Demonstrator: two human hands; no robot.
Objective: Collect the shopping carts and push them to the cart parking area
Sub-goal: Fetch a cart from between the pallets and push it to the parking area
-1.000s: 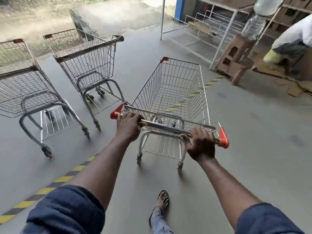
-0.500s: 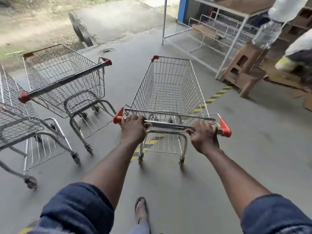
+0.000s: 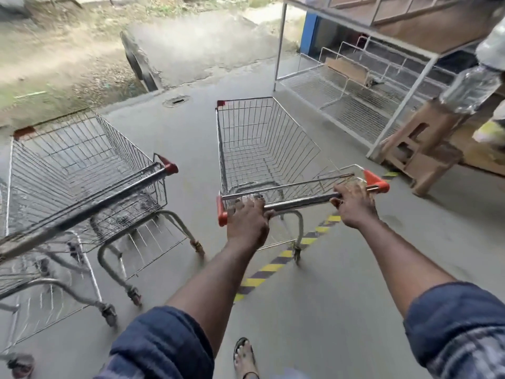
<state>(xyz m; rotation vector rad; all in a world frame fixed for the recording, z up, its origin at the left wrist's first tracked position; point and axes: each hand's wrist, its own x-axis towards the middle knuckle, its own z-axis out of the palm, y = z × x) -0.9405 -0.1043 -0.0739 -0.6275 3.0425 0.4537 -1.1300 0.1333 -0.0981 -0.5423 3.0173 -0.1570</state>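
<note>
An empty wire shopping cart (image 3: 259,143) with orange handle caps rolls in front of me on the grey concrete floor. My left hand (image 3: 247,222) grips the left part of its steel handle bar (image 3: 297,203). My right hand (image 3: 354,205) grips the right part, beside the orange cap. To my left stands a second empty cart (image 3: 82,165) with a dark handle bar, close alongside. A third cart (image 3: 24,272) shows partly at the lower left edge, behind the second one.
A white metal shelf rack (image 3: 352,88) stands ahead on the right, with a brown stool (image 3: 420,149) beside it. A person's arm holding a plastic bottle (image 3: 470,87) hangs in at the far right. A yellow-black floor stripe (image 3: 276,265) runs under the cart. A floor drain (image 3: 176,100) and rough ground lie ahead.
The cart I push has rolled forward and turned to point left. The two parked carts have slid closer and lower on my left. Both hands keep their grip.
</note>
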